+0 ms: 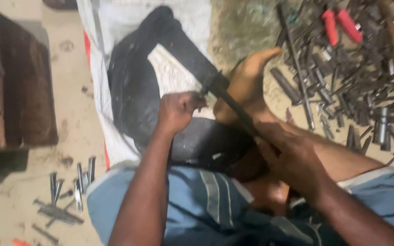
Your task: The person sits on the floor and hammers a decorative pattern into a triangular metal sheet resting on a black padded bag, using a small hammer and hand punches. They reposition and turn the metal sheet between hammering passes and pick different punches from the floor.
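Observation:
I sit on the floor in blue shorts. My left hand (pixel 177 111) is a closed fist on the edge of a black rubber tyre piece (pixel 133 86), which lies on a white sack (pixel 115 27). My right hand (pixel 292 159) grips a long dark metal bar (pixel 233 107). The bar slants up and left, and its tip (pixel 209 84) meets the rubber right beside my left fist. My bare foot (pixel 247 84) presses down next to the bar. What lies under the tip is hidden.
A big heap of dark metal tools and rods (pixel 352 91) covers the floor at the right, with two red-handled tools (pixel 340 25) on top. A dark wooden box (pixel 14 82) stands at the left. Several loose metal pieces (pixel 67 196) lie at the bottom left.

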